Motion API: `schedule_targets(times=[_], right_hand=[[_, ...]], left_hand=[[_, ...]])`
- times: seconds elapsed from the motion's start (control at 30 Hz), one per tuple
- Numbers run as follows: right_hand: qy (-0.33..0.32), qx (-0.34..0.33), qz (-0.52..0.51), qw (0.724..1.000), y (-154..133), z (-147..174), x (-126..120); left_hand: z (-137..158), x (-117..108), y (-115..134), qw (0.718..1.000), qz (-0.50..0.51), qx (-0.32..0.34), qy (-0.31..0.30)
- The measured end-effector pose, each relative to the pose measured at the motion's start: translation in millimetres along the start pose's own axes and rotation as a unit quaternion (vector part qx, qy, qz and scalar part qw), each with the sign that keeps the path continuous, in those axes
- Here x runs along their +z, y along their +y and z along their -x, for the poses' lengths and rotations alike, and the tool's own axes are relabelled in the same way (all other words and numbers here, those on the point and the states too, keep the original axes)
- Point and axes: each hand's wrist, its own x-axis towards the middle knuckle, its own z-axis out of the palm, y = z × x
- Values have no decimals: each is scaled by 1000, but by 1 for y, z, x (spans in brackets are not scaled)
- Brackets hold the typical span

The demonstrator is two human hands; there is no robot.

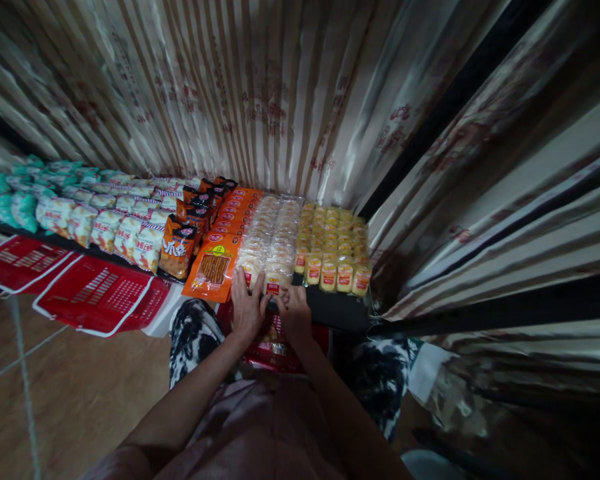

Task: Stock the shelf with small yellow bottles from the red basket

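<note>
My left hand (248, 308) lies with fingers stretched out on the front of a row of clear-wrapped white snacks (257, 237) with red labels. Beside it, my right hand (294, 312) has its fingers bent in at the lower edge of the front wrapped snack (273, 279) of the neighbouring row; what they grip, if anything, is hidden. Both thumbs come close together below that snack. Just left of my hands lies an orange snack bag (213, 270) with a window showing brown sticks. To the right stand rows of small yellow packets (329, 273) with red-orange labels.
Farther left are orange-black bags (177, 247), white bags (103, 227) and teal bags (24, 210) in rows. The black shelf (335, 308) ends at the right by a dark post. Red bags (103, 293) hang in front; a pleated curtain (260, 87) hangs behind.
</note>
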Motion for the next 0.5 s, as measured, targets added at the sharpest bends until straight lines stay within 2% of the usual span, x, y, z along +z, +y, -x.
schedule_targets(times=[0.1,0.5], right_hand=[[-48,-38,8,998,1,-3,0],[-32,-24,9,999,0,-10,6]], left_hand=[[-1,0,1,1000,5,6,-1],[-7,6,0,1000,23,12,5]])
